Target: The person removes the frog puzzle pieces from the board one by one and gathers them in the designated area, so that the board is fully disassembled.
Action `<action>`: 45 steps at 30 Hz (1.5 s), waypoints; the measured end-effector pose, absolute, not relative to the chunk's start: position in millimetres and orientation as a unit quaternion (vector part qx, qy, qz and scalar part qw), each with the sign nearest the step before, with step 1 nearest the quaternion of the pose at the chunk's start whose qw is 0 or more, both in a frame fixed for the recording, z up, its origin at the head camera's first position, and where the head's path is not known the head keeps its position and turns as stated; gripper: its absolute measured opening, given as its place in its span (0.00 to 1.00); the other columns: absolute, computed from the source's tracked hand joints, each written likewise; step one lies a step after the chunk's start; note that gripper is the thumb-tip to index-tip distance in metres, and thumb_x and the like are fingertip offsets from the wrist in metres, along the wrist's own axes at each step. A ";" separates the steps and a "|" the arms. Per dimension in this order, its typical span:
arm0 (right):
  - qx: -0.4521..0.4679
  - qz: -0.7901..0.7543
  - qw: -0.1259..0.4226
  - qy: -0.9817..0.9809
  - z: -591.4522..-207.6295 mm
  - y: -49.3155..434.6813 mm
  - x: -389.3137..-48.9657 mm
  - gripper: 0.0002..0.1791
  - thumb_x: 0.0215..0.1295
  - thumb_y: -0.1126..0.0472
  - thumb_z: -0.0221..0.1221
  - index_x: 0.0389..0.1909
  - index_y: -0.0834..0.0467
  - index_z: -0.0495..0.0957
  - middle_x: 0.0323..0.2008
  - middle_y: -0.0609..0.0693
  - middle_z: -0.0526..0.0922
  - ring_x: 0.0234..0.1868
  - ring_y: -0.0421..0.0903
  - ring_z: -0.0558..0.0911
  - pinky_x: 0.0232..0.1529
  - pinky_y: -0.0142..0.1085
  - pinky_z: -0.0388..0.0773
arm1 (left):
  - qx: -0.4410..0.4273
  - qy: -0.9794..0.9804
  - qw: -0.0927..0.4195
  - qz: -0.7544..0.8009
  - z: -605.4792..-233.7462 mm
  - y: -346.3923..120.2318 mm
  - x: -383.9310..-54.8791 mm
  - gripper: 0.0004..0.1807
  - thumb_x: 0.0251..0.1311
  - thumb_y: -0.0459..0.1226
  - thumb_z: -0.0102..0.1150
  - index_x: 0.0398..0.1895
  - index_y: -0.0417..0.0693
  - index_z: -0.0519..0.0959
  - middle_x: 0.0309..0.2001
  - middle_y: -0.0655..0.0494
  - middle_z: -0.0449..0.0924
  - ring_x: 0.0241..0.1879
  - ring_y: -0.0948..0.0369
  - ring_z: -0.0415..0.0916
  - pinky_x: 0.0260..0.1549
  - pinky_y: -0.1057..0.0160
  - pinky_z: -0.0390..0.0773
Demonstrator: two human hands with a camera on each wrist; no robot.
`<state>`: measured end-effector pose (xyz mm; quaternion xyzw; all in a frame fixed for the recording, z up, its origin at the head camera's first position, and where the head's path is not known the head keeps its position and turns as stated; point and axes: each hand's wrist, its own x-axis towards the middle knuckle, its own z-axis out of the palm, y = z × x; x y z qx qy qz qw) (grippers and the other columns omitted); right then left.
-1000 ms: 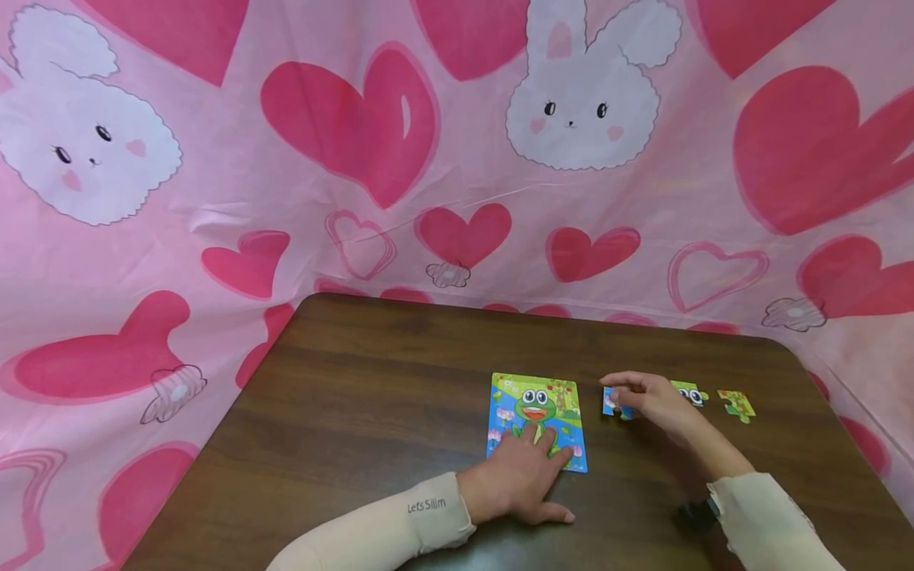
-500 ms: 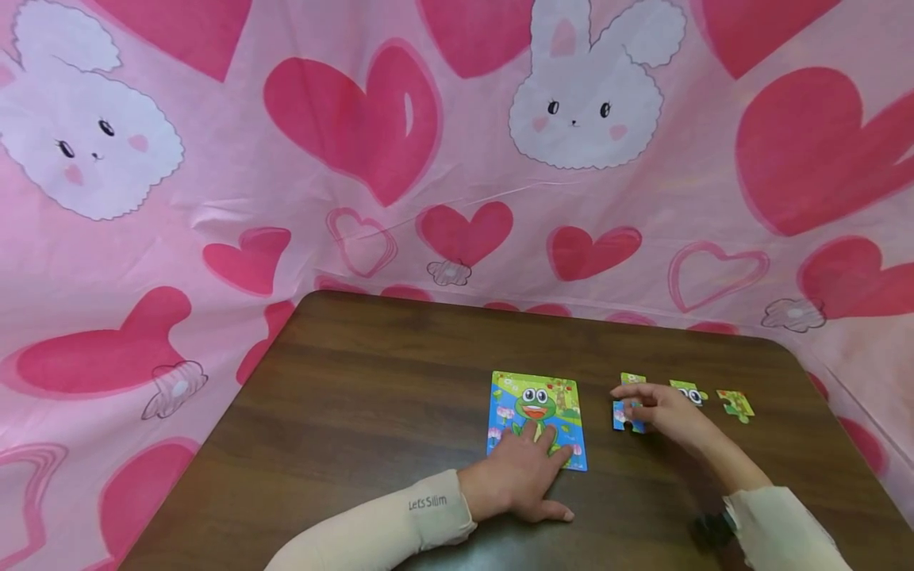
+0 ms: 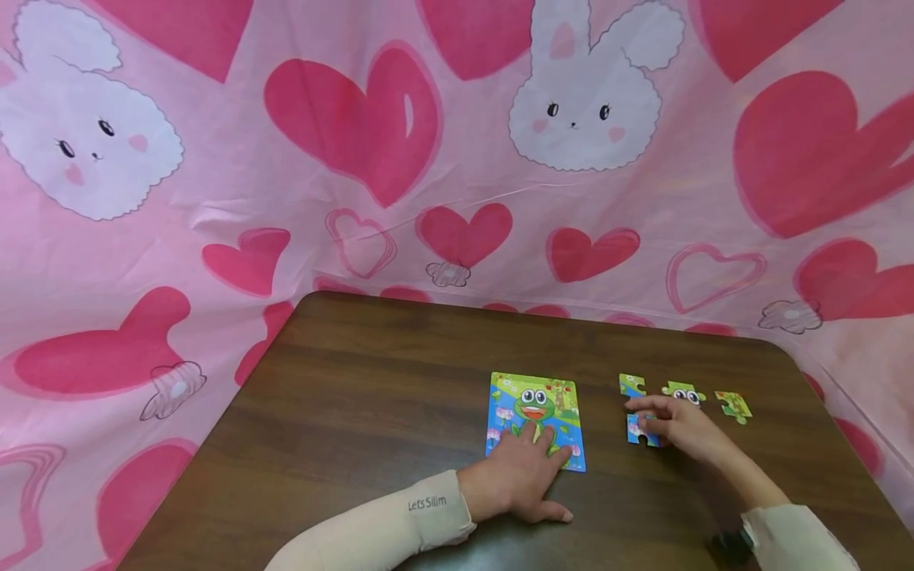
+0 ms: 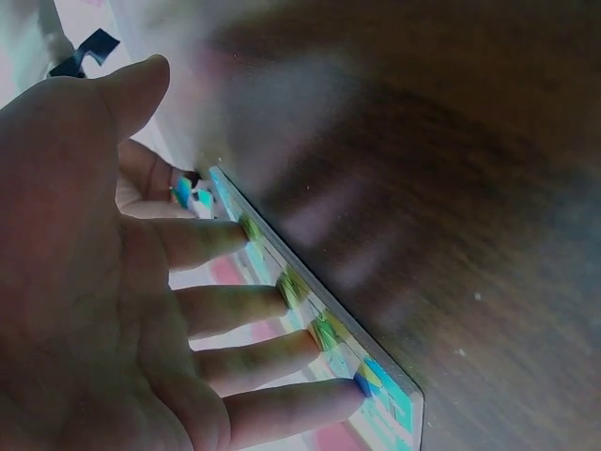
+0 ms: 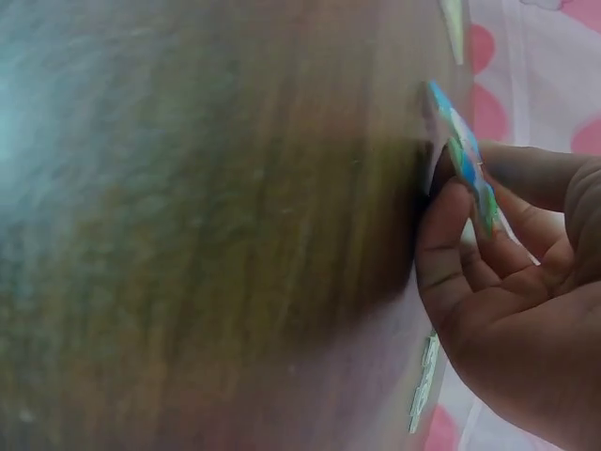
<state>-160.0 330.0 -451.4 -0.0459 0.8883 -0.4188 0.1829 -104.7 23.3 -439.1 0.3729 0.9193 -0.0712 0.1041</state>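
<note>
A frog picture board (image 3: 562,412) lies on the table, and my left hand (image 3: 520,474) rests on its lower part with spread fingers. In the left wrist view the straight fingertips touch the board's surface (image 4: 406,413). My right hand (image 3: 689,428) pinches a blue jigsaw piece (image 3: 638,432) between thumb and fingers, to the right of the board. The right wrist view shows that piece (image 5: 465,155) tilted on edge over the table. Just behind it lies a green and blue jigsaw piece (image 3: 631,384), partly near my fingertips.
A jigsaw piece with the frog's eyes (image 3: 685,392) lies behind my right hand, partly covered by it. Farther right is a jigsaw piece with a tree (image 3: 734,406). The brown table (image 3: 371,381) meets a pink curtain (image 3: 457,174) with hearts and rabbits at its back edge.
My right hand has moved right and a little nearer with the blue piece, uncovering the green and blue piece behind it. The left hand has stayed on the board.
</note>
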 end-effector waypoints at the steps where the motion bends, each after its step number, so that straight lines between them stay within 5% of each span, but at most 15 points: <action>1: -0.051 -0.413 0.175 0.893 -452.4 329.9 -159.3 0.21 0.74 0.57 0.59 0.63 0.61 0.77 0.51 0.58 0.86 0.38 0.37 0.79 0.34 0.36 0.79 | 0.373 0.919 0.105 -0.072 -438.9 23.2 -104.7 0.47 0.57 0.77 0.47 0.77 0.71 0.60 0.75 0.58 0.62 0.73 0.52 0.62 0.54 0.49 0.78; 10: -0.067 -0.347 0.115 0.928 -451.3 324.4 -157.7 0.18 0.77 0.53 0.56 0.59 0.56 0.81 0.33 0.50 0.80 0.29 0.38 0.73 0.28 0.34 0.76 | 0.372 0.920 0.098 -0.071 -439.0 23.3 -104.9 0.46 0.57 0.76 0.48 0.76 0.71 0.62 0.74 0.57 0.63 0.72 0.52 0.63 0.54 0.49 0.78; 19: -0.083 -0.285 0.070 0.952 -449.2 324.0 -156.4 0.14 0.77 0.52 0.55 0.55 0.50 0.84 0.53 0.55 0.86 0.36 0.41 0.77 0.34 0.36 0.72 | 0.372 0.920 0.106 -0.069 -439.8 23.8 -106.1 0.46 0.57 0.76 0.48 0.77 0.71 0.61 0.75 0.57 0.63 0.73 0.51 0.62 0.55 0.48 0.77; 24: -0.087 -0.262 0.044 0.960 -450.3 328.4 -157.9 0.14 0.77 0.52 0.54 0.53 0.49 0.85 0.54 0.56 0.87 0.52 0.55 0.84 0.47 0.50 0.79 | 0.370 0.920 0.109 -0.069 -439.1 23.8 -106.1 0.46 0.57 0.76 0.48 0.77 0.71 0.61 0.75 0.57 0.62 0.73 0.51 0.62 0.55 0.48 0.77; 28: -0.086 -0.257 0.035 0.962 -449.3 330.8 -158.0 0.15 0.78 0.50 0.53 0.52 0.50 0.85 0.52 0.56 0.87 0.54 0.59 0.83 0.49 0.55 0.78 | 0.370 0.920 0.109 -0.070 -438.3 23.7 -105.9 0.46 0.57 0.76 0.48 0.77 0.71 0.60 0.75 0.57 0.62 0.73 0.51 0.62 0.55 0.48 0.77; 38: -0.071 -0.350 0.068 0.932 -445.2 331.1 -162.5 0.18 0.79 0.54 0.52 0.56 0.60 0.82 0.48 0.57 0.88 0.38 0.34 0.82 0.36 0.30 0.80 | 0.373 0.919 0.104 -0.072 -438.4 23.4 -105.6 0.46 0.57 0.76 0.47 0.77 0.71 0.61 0.75 0.57 0.63 0.73 0.51 0.62 0.54 0.49 0.78; 45: -0.040 -0.439 0.099 0.892 -442.3 323.7 -168.0 0.23 0.80 0.53 0.49 0.60 0.68 0.77 0.49 0.62 0.85 0.42 0.39 0.86 0.40 0.33 0.83 | 0.379 0.917 0.104 -0.067 -439.7 22.9 -107.3 0.45 0.59 0.75 0.47 0.77 0.71 0.61 0.74 0.58 0.63 0.72 0.52 0.63 0.54 0.50 0.78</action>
